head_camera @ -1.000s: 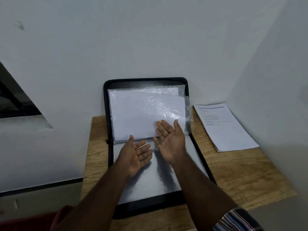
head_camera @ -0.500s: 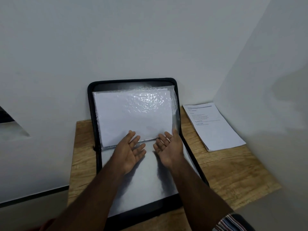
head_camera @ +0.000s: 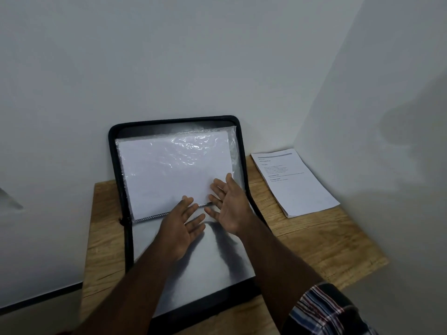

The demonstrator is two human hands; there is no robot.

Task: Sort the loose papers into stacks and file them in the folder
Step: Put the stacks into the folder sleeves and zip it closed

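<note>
A black zip folder (head_camera: 127, 240) lies open on the wooden table (head_camera: 321, 240), its upper half leaning against the wall. White paper in a clear plastic sleeve (head_camera: 169, 170) fills that upper half. My left hand (head_camera: 180, 228) hovers over the spine with fingers spread and straight, holding nothing. My right hand (head_camera: 228, 204) is beside it, palm turned inward, fingers straight, its fingertips at the lower right corner of the sleeve. A stack of printed papers (head_camera: 294, 182) lies on the table to the right of the folder.
White walls close in behind the folder and on the right, forming a corner past the paper stack. The table's front right edge (head_camera: 362, 276) runs diagonally. A striped sleeve (head_camera: 324, 310) shows at the bottom right.
The view has shifted to the right and both hands have turned from palms-up toward palms-down, staying near the folder's spine. The folder and paper stack have not moved.
</note>
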